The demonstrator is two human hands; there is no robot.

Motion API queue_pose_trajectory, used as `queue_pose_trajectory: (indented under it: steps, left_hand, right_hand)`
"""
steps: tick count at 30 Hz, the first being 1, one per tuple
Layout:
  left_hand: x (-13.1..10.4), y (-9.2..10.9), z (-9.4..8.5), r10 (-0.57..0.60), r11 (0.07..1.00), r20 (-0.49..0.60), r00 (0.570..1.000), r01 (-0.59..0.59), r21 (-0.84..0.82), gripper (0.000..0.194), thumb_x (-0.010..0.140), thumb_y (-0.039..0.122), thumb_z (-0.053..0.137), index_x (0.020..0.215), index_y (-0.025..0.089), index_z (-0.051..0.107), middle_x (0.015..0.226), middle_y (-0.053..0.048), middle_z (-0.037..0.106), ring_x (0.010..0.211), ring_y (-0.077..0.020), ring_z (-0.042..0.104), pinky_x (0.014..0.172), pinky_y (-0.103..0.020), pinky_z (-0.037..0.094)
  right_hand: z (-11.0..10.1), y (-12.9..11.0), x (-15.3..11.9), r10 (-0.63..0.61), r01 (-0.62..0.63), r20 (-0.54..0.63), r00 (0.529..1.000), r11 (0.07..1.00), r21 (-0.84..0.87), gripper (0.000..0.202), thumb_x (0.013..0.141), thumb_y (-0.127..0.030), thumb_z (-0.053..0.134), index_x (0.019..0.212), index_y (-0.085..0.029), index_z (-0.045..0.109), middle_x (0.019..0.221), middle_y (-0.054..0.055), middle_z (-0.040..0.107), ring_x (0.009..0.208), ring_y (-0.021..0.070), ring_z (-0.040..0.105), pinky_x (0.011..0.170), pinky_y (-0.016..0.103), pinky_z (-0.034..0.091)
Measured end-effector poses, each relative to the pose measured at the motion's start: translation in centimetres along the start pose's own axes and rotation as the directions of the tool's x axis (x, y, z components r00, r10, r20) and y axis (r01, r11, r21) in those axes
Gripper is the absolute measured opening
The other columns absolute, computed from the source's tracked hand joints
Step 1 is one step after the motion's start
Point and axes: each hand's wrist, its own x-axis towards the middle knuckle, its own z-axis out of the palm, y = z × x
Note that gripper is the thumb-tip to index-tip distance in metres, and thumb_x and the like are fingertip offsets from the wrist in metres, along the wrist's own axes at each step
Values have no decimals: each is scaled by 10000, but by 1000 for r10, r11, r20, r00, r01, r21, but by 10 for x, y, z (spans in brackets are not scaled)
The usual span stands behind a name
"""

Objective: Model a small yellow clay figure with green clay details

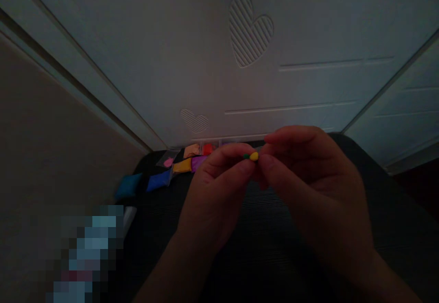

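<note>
A tiny yellow and green piece (254, 156), looking like modelling clay, is pinched between the thumb and index finger of my left hand (221, 177). Its yellow end points right; the dark green end sits against the left fingertips. My right hand (315, 179) curls in from the other side, its thumb tip at the yellow end. The right fingers are bent around behind the piece and partly hidden. Both hands are raised over the dark table (260, 248).
Along the table's back left lie coloured clay packets: blue (158, 181), teal (127, 186), mustard yellow (182, 166), purple (198, 163), peach (191, 150) and red (207, 149). A clear bag (168, 161) holds something pink. Behind rises a white panel (302, 28) with embossed hearts. A pixelated area covers the lower left.
</note>
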Motion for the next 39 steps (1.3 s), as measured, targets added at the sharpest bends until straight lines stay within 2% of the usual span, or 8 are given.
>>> queue_pose_trajectory:
  steps: [8,14,19,23,31,36,39]
  left_hand:
    - [0,-2,-1,25,1000,42,999,-24,-8,124,726,123,555,784,198,635,700,31,582,634,-73,551,648,-193,472]
    - [3,-4,-3,39,999,51,998,-37,-31,134,741,102,537,799,182,628,683,27,583,616,-64,536,641,-190,460]
    - [3,-3,-2,43,998,15,999,-43,-35,116,723,110,556,779,178,631,671,24,582,607,-69,534,595,-188,459]
    - [3,-4,-2,44,999,-16,999,-44,-12,112,715,119,568,773,191,631,682,19,590,598,-79,541,552,-196,461]
    - [5,-4,-1,14,998,-84,996,-19,-66,112,703,102,568,769,173,626,729,3,605,656,-96,558,578,-204,472]
    - [6,-3,-3,-63,980,-13,998,60,-192,114,749,108,525,795,153,618,741,2,599,660,-72,544,609,-184,466]
    - [6,-2,-3,-81,969,17,997,83,-234,113,767,125,518,793,158,623,771,3,602,707,-74,551,677,-200,467]
  right_hand:
    - [0,3,0,-25,25,2,1000,1000,-15,190,752,-142,568,889,-273,565,761,-38,616,657,104,612,570,213,511]
    - [1,6,1,-1,1,17,1000,999,44,167,767,-174,554,892,-285,560,771,-31,620,679,123,615,594,245,513]
    - [-1,6,3,47,-57,66,997,986,159,138,780,-203,542,891,-282,558,782,-23,614,708,134,608,622,269,514]
    - [-3,6,3,85,-103,93,992,972,209,131,778,-212,546,887,-281,567,771,-21,611,666,127,593,581,259,505]
    - [-4,8,4,74,-99,116,991,967,233,146,786,-179,540,888,-277,575,798,-27,624,667,111,597,601,245,506]
    - [-2,10,5,62,-89,119,991,967,240,180,782,-138,543,904,-267,571,836,-37,625,696,93,601,641,230,512]
    - [-1,10,5,22,-33,91,996,992,125,206,775,-128,547,919,-273,572,829,-38,629,704,97,604,645,230,513]
